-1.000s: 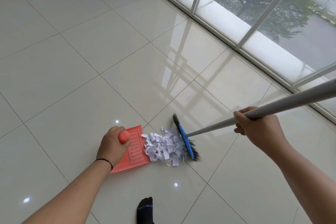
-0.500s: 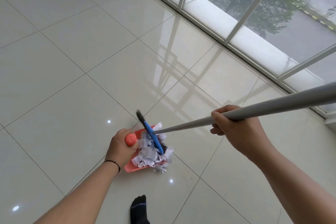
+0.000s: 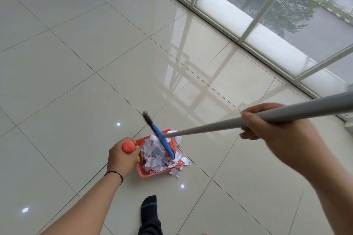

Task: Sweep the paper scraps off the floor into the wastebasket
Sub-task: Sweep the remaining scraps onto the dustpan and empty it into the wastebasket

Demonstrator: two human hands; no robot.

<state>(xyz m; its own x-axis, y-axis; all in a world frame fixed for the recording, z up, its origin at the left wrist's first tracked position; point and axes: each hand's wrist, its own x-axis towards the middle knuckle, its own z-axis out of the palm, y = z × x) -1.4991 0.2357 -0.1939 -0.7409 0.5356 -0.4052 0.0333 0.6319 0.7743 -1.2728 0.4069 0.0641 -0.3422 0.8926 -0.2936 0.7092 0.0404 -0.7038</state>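
A: Which step is this?

B: The gathering step, nearly finished. The paper scraps point(image 3: 156, 156) sit heaped in the red dustpan point(image 3: 145, 174), which rests on the tiled floor point(image 3: 76, 82). The broom point(image 3: 162, 143) has its blue head tilted over the pile, bristles pressed into the paper at the pan's far side.

A: And the hands?

B: The left hand point(image 3: 120, 158) has its grip wrapped fully round the dustpan's orange handle point(image 3: 128, 147), fingers curled tight, the knob end poking out on top. The right hand point(image 3: 275, 131) is closed round the grey broom pole point(image 3: 210, 126), fingers curled under it, thumb side over the top.

A: Is everything in the pan?

B: Not quite. A few stray scraps point(image 3: 175, 172) lie on the floor just beside the pan's front lip, and some hang over its edge.

A: So what next?

B: I'd judge one more short stroke is needed to pull those strays in. Then the pan needs lifting level, tilted back towards its rear wall, since the heap stands high and loose paper could slide off. No wastebasket is in view, so where to carry it I cannot tell.
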